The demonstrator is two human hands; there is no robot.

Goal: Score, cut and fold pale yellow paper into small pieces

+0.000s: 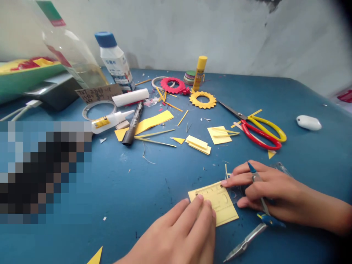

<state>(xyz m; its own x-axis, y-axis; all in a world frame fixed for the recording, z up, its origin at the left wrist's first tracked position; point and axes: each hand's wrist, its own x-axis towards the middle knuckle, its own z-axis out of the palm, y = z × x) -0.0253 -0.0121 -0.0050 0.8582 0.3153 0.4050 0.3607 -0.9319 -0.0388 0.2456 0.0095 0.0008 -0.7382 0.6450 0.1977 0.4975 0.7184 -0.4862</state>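
Note:
A yellow paper square (227, 211) lies on the blue table, with a clear ruler (211, 194) over it. The fingers of my left hand (187, 229) press down on the ruler and paper from the near left. My right hand (269, 187) touches the ruler's upper part with its index fingertip. Between the fingers of that hand is a blue and silver compass (255, 234), its legs pointing down towards the near edge. Part of the ruler is hidden under my right hand.
Red and yellow scissors (264, 134), folded yellow papers (198, 145), a black marker (133, 124) and a glue bottle (107, 121) lie beyond my hands. Further back are a yellow glue stick (200, 73), a toothed yellow ring (196, 103), a blue-capped bottle (115, 64) and a white case (308, 123).

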